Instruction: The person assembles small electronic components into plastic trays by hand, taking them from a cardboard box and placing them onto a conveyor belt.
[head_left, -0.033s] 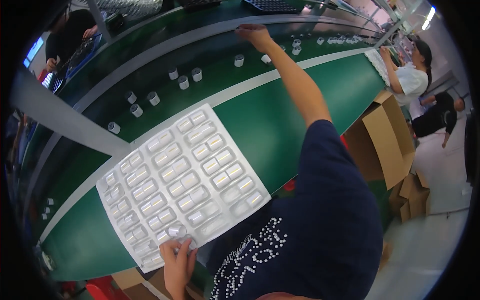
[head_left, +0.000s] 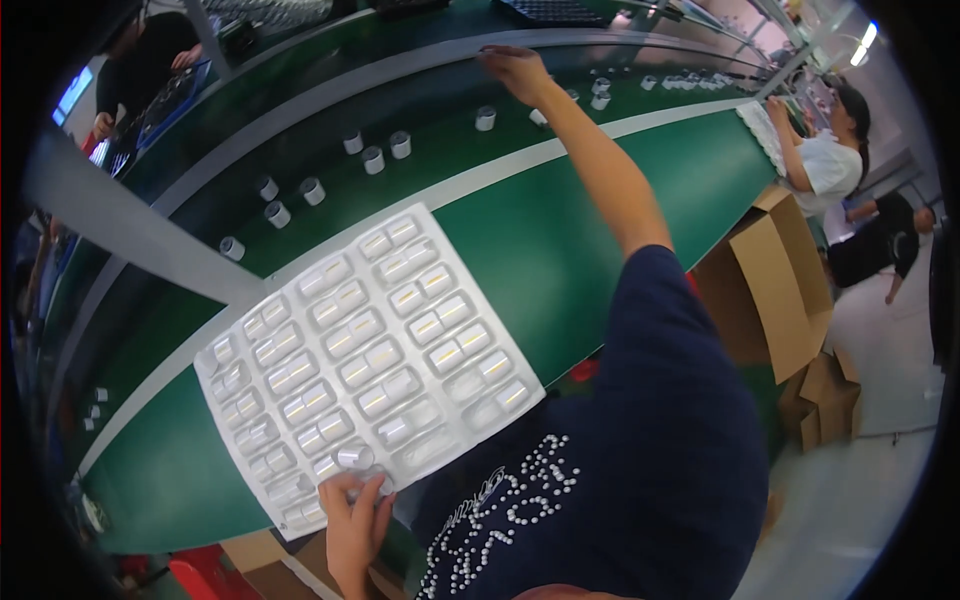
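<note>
A white moulded tray point(head_left: 410, 445) lies slantwise on the green table, its pockets mostly filled with short white cylinders. At the tray's near edge my left hand point(head_left: 350, 510) has its fingers closed around a white cylinder point(head_left: 386, 484), partly hidden by them. Touching or just beside those fingertips, another cylinder point(head_left: 355, 457) sits tilted over a pocket. My right hand point(head_left: 515, 72) is stretched far out over the dark green belt, its fingers bent and partly hidden; whether anything is in them is unclear. Nearest below it on the belt stands a white cylinder point(head_left: 485, 119).
More loose cylinders point(head_left: 373, 160) stand scattered along the belt point(head_left: 430, 170). A grey post point(head_left: 130, 210) rises left of the tray. Open cardboard boxes point(head_left: 780, 290) stand at the right. Co-workers sit at the far left and beside another white tray point(head_left: 762, 138) at the far right.
The whole view has shifted slightly. Both hands keep nearly the same place and pose, the left at the tray's edge, the right over the belt.
</note>
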